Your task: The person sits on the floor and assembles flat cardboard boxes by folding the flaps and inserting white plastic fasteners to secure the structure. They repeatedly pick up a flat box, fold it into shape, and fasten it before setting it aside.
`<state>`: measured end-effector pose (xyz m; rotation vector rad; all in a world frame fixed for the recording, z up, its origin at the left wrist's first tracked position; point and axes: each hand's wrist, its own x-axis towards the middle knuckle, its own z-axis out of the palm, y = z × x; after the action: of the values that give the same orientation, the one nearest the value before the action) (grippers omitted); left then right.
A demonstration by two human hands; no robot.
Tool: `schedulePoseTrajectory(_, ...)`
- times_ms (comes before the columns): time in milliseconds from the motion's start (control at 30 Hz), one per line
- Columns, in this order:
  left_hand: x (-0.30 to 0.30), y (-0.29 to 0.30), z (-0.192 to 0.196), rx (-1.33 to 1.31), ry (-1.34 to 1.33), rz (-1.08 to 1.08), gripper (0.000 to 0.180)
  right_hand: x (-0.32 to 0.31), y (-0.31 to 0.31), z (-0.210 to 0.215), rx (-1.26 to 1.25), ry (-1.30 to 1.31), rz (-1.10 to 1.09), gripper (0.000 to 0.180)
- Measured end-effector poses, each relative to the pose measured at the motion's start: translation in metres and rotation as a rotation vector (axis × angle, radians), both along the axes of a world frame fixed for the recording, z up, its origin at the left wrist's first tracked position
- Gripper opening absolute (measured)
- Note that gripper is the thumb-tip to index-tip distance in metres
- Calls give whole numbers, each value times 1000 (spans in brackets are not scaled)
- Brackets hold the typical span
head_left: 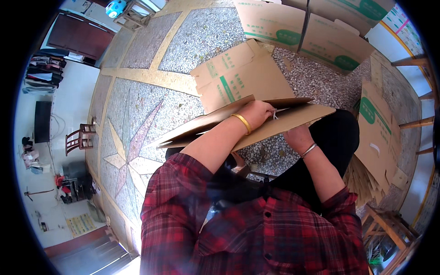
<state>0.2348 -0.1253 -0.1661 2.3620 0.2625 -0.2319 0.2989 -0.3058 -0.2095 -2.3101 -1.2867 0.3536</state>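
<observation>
A folded cardboard box (293,120) lies across my lap, its brown panels parted in a narrow gap. My left hand (255,113), with a gold bangle at the wrist, reaches over the near panel into this gap. Its fingers are curled together at a thin white strip (275,114) that shows beside the fingertips. At the near edge of the same box, my right hand (300,140), wearing a silver bangle, grips the panel from below. The right fingertips are hidden by the cardboard.
Ahead on the speckled floor lies a flattened printed carton (243,75). Larger cartons (275,23) stand at the far right. A stack of flat cardboard (378,142) leans by my right knee, near a wooden stool (389,233). A wooden chair (81,137) stands at the left wall.
</observation>
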Motion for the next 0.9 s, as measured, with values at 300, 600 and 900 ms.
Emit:
schedulePoseTrajectory(300,-4,-2,-2,42,-70,-4,18,-1,-1,-16,77,-2,-9,26)
schedulePoseTrajectory(600,-5,-2,0,20,-56,0,19,0,-1,-8,154,-100,31,23)
schedulePoseTrajectory(900,-2,-2,3,38,-49,-8,19,5,-2,-10,114,-215,75,24)
